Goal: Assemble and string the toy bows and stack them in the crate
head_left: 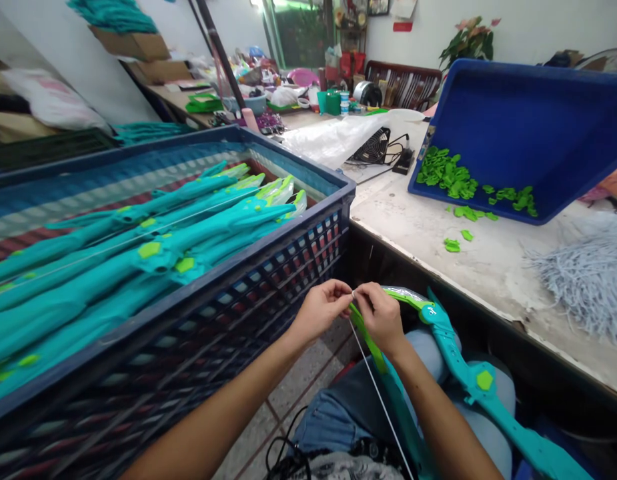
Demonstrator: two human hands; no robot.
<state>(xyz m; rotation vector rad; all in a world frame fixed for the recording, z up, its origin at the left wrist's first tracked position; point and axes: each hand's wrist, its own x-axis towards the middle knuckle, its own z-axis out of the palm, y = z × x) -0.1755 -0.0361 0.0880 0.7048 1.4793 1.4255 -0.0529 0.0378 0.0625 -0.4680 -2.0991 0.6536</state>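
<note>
While 2 hands [349, 308] pinch the white cord [378, 393], the teal-green bow [458, 353] lies across the lap.

Faded blue denim [321, 420] on the legs, black-and-white patterned fabric [345, 465] at the waist.

Soft, even light is cast, glare is seen above the green-tinted glass window [301, 39], and the navy plastic lattice crate [228, 330] is blurred lower left.

Pinching white string [380, 395] with left hand [322, 311] and right hand [383, 320] — close together, right near the navy crate [288, 257]!
</note>
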